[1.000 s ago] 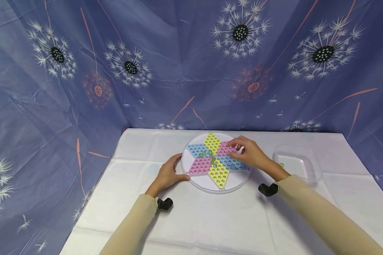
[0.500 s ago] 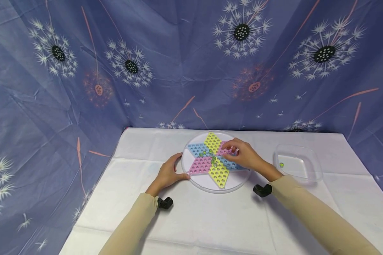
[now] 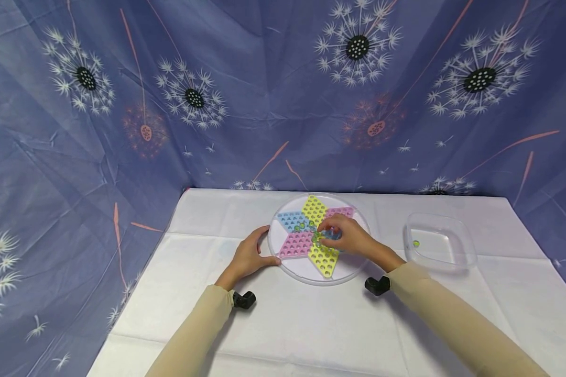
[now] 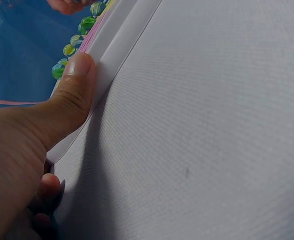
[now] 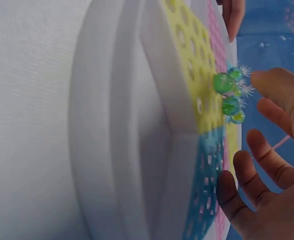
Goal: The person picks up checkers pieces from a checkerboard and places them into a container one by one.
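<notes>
In the head view a round white Chinese checkers board carries a star of pink, blue and yellow triangles. Several green and yellow glass marbles sit clustered round its middle. My left hand holds the board's left rim between thumb and fingers; the left wrist view shows the thumb pressed on the rim. Over the middle of the board is my right hand, beside the marbles. Its fingers are loosely bent, thumb and fingertips apart, and no marble shows between them in the right wrist view.
A clear plastic box stands on the white tablecloth right of the board, with one yellow-green marble inside. Behind the table hangs a blue cloth with dandelion prints. A black camera mount sits at the right wrist.
My right hand has moved left and slightly down, from the pink triangle at the upper right to the marbles in the middle. The left hand stays on the rim.
</notes>
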Demonstrator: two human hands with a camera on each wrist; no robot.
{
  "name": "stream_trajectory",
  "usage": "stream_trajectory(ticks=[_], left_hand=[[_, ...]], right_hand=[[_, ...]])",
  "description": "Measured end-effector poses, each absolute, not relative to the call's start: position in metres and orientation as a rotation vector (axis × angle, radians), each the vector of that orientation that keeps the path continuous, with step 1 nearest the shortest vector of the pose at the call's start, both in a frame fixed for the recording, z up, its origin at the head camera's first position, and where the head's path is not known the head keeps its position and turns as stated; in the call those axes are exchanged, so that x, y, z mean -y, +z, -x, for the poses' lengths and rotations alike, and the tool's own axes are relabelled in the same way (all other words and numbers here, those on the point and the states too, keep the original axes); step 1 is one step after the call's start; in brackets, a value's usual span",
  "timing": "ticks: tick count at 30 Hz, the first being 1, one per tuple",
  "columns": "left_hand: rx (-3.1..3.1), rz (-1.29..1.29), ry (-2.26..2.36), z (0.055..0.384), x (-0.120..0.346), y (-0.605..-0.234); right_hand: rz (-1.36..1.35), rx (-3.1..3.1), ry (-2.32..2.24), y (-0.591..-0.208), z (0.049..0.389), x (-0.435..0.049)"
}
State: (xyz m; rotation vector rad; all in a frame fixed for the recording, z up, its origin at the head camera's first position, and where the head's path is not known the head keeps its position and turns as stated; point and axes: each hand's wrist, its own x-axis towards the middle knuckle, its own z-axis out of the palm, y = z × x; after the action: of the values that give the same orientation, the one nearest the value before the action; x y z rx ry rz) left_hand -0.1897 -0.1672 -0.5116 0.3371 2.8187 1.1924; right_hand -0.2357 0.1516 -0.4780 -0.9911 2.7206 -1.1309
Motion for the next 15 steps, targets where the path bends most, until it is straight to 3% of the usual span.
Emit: stream_trajectory(ticks=[15], left_hand=[[-2.824,-0.346,1.199,0.1882,0.1665,-0.51]], right_hand=[[0.92,-2.742,-0.923,-0.4833,0.2269,-0.145]])
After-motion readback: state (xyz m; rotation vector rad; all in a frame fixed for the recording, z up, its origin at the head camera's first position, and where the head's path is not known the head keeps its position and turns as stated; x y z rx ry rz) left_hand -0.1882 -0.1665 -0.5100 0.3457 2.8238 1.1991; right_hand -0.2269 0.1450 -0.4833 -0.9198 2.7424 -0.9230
